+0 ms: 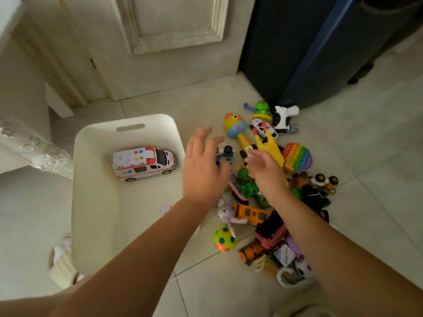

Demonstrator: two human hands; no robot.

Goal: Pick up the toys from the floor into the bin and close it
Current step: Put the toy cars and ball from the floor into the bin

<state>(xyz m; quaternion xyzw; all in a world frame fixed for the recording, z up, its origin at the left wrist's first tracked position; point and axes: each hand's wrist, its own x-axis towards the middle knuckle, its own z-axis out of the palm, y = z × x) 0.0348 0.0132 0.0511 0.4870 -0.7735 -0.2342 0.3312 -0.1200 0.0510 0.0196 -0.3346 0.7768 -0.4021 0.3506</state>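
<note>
A white bin (96, 202) stands open on the floor at left, with a white toy ambulance (143, 163) inside. To its right lies a heap of toys: a yellow duck rattle (237, 130), a rainbow pop toy (297, 155), a small blue vehicle (225, 155), an orange bus (248, 212), a grey plush (225, 210) and a coloured ball (224, 239). My left hand (203, 170) hovers over the bin's right rim, fingers spread, holding nothing. My right hand (266, 172) hangs over the heap with fingers curled; its grip is hidden.
A pale door (164, 42) and wall stand behind the bin. A dark blue cabinet (309, 49) rises at the back right, close to a black-and-white cow toy (282, 120). Light floor tiles (366, 145) stretch to the right of the heap.
</note>
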